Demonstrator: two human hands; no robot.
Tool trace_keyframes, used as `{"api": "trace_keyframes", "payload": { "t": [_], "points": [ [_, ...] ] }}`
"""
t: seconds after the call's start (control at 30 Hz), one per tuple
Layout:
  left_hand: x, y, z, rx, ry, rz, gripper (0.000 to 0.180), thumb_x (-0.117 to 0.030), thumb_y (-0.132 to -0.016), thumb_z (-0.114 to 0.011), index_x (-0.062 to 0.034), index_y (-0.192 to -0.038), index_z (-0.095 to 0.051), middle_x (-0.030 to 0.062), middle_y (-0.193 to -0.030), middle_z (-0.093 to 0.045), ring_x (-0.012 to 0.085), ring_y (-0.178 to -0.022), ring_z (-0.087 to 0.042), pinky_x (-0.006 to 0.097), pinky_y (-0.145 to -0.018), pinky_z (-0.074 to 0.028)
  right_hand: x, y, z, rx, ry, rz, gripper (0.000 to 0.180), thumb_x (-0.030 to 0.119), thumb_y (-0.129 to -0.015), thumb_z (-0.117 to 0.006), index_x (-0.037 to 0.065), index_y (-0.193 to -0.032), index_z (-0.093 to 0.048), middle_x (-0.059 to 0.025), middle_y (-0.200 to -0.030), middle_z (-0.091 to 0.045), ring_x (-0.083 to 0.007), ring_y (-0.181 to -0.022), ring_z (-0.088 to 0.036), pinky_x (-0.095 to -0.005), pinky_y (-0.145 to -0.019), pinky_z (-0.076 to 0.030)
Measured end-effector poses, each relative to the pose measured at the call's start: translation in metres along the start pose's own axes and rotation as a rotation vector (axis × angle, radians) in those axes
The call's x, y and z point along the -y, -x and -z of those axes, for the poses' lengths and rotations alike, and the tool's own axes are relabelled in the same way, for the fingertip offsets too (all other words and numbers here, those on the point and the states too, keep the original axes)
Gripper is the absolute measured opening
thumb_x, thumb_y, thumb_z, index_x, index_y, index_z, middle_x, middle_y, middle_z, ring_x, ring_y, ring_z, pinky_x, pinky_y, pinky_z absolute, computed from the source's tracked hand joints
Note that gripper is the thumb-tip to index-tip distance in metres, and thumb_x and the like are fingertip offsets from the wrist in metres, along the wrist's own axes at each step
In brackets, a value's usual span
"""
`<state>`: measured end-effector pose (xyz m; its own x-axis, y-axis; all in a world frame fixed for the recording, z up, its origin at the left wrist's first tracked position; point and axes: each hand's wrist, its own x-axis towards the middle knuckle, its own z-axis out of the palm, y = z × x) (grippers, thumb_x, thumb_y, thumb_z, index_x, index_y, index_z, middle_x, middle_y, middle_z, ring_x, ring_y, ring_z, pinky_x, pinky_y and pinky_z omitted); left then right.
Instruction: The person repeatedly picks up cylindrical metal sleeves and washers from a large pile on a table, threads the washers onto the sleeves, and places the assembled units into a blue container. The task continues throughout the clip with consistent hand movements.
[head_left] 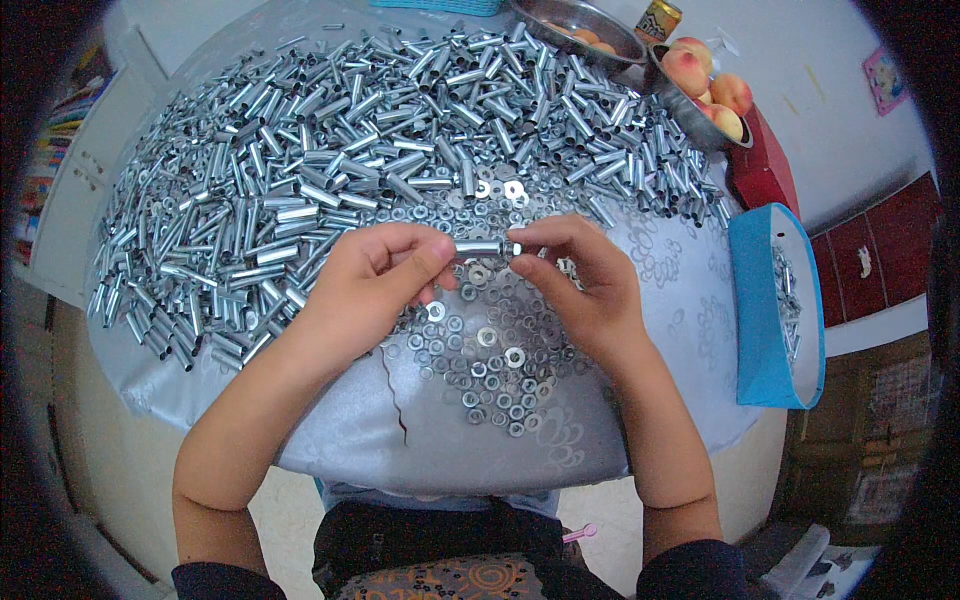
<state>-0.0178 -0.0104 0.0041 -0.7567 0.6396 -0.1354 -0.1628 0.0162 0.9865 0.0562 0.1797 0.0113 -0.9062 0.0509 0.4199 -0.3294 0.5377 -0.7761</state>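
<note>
My left hand (385, 275) is closed around one end of a shiny metal sleeve (478, 249), held level above the table. At the sleeve's other end, thumb and fingertips of my right hand (575, 270) pinch a small metal nut (516, 249). The nut sits close against the sleeve's end; whether it is threaded on cannot be seen. Below and between my hands spreads a loose layer of washers and nuts (487, 337). Beyond them lies a wide heap of metal sleeves (300, 150), reaching round to the left of my left forearm.
A pale patterned cloth covers the table (670, 370). At the right edge stands a blue box (755, 320) holding metal parts. Far right are a bowl of peaches (690, 115), a red box (765, 165), a steel bowl (560, 20) and a can (660, 20). A thin wavy strip (393, 395) lies near me.
</note>
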Motion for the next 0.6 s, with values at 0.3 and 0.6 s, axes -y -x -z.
{"api": "trace_keyframes", "payload": {
  "t": [0.3, 0.6],
  "points": [
    [0.002, 0.000, -0.006, 0.003, -0.044, -0.074, 0.022, -0.018, -0.086, -0.054, 0.0016, -0.097, -0.058, 0.0028, -0.074, -0.060, 0.0053, -0.061, -0.049, 0.018, -0.056, -0.040, 0.007, 0.002, 0.008, 0.228, 0.057, -0.283, 0.022, 0.024, -0.085, -0.052, 0.003, -0.084, -0.057, -0.0147, -0.076, -0.057, -0.0275, -0.070, -0.056, -0.0346, -0.062, -0.043],
    [-0.001, 0.002, -0.006, 0.037, -0.049, -0.081, 0.023, -0.018, -0.086, -0.054, 0.0020, -0.098, -0.058, 0.0033, -0.073, -0.059, 0.0056, -0.061, -0.049, 0.018, -0.056, -0.040, 0.015, 0.002, 0.013, 0.278, 0.047, -0.243, 0.028, 0.030, -0.087, -0.046, 0.004, -0.089, -0.055, -0.0147, -0.077, -0.057, -0.0302, -0.071, -0.057, -0.0365, -0.062, -0.043]
  ]
}}
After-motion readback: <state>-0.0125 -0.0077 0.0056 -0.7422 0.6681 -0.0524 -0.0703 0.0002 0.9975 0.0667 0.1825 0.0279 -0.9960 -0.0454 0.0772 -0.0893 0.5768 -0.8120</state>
